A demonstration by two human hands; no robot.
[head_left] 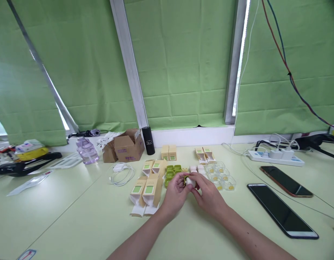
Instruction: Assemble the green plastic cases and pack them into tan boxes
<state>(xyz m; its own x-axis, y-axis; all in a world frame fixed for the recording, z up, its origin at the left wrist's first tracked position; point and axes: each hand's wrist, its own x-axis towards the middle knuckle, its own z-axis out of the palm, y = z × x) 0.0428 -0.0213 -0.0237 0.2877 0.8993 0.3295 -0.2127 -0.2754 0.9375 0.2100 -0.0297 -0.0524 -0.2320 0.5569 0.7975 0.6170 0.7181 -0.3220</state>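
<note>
In front of me my left hand (175, 191) is closed around a small green square cup (186, 179), partly hidden by the fingers. The fingers of my right hand (210, 193) close on a small white block (191, 182) at the cup's mouth; how far inside it sits, I cannot tell. Just behind my left hand are several matching green cups (169, 168) in rows. Small pinkish-white pieces (198, 168) lie beyond my right hand. To their right stand several clear plastic cups (219, 177) with yellow centres.
Open cream cartons (149, 189) with green panels lie left of my hands; more cartons (168, 152) stand behind. A cardboard box (127, 146), black cylinder (148, 141) and purple bottle (87, 151) line the back. Right are two phones (282, 209) and a power strip (276, 158).
</note>
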